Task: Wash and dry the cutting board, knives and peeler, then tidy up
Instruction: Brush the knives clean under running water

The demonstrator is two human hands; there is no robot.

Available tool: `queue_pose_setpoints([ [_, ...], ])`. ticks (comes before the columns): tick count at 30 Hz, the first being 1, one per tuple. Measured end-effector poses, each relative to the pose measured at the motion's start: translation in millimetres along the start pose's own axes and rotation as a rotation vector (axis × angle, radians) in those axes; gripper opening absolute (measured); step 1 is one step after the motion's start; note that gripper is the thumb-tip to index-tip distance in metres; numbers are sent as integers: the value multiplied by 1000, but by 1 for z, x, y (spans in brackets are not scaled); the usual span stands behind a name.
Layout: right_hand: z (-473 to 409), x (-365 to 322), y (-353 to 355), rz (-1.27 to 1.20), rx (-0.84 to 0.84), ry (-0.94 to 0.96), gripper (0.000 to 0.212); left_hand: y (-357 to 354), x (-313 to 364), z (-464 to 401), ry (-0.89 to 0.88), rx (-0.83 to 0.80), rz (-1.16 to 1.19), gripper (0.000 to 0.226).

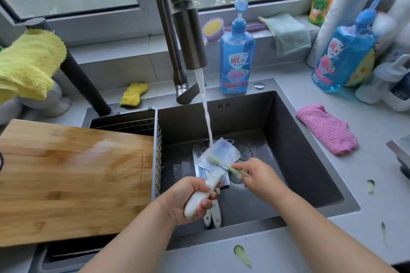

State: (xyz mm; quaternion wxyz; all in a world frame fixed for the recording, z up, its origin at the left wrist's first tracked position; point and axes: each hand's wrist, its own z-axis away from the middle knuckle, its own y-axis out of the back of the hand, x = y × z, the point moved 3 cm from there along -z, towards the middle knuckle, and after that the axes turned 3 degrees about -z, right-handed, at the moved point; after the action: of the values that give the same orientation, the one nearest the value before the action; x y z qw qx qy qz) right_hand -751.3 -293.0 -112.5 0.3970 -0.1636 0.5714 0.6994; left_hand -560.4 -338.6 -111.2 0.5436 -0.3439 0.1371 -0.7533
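sink [288, 139] — left hand [188, 199] grips cleaver [221, 157]; right hand [257, 175] pinches blurred brush [224, 165] — other knives [214, 215] half hidden.

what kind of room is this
Most likely a home kitchen, at the sink: a faucet running water, dish soap bottles on the counter, and a wet wooden cutting board beside it.
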Motion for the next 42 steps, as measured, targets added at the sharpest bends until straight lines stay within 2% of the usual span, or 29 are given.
queue_pose_setpoints([
  [2, -2, 3, 7, 95, 42, -40, 33, -1, -2, 1, -18, 62, -94, 44],
  [6, 9, -18, 1, -64, -146, 47, 29, -5, -4, 6, -54, 136, -258, 28],
  [7, 10, -21, -1, -40, -141, 66, 30, -6, -4, 7, -67, 146, -302, 24],
  [10, -1, -11, 6, 101, 45, -48, 34, -9, -4, 10, -96, 157, -401, 32],
  [12, -4, -7, 12, 70, 82, -116, 31, -7, -4, 12, -116, 187, -461, 38],
  [16, 7, -20, 3, -91, -139, -77, 36, -4, -3, 14, -151, 225, -531, 20],
  [17, 7, -18, 2, -85, -128, -78, 38, -5, -2, 15, -160, 230, -556, 15],
  [20, -2, -6, 13, 53, 75, -146, 37, -8, -2, 16, -189, 260, -643, 19],
  [22, -2, -5, 16, 23, 29, -169, 34, -10, 0, 15, -193, 288, -653, 21],
  [25, 11, -20, 6, -153, -217, -162, 31, -9, 1, 13, -196, 339, -636, 19],
  [26, 13, -19, 3, -165, -225, -172, 32, -7, 2, 12, -201, 352, -637, 18],
  [29, 3, -10, 9, -15, -18, -182, 35, -5, 1, 14, -213, 366, -635, 17],
  [30, 2, -9, 9, 5, -1, -177, 35, -3, 1, 14, -212, 369, -630, 18],
  [34, 17, -24, 1, -240, -205, -197, 35, 1, 2, 14, -221, 362, -603, 23],
  [38, 4, -9, 12, -75, 47, -221, 34, 1, 4, 16, -219, 353, -611, 26],
  [39, 2, -7, 13, -65, 56, -228, 34, 1, 4, 17, -215, 350, -614, 26],
  [42, 8, -12, 6, -214, -129, -213, 34, 4, 3, 17, -208, 345, -623, 24],
])
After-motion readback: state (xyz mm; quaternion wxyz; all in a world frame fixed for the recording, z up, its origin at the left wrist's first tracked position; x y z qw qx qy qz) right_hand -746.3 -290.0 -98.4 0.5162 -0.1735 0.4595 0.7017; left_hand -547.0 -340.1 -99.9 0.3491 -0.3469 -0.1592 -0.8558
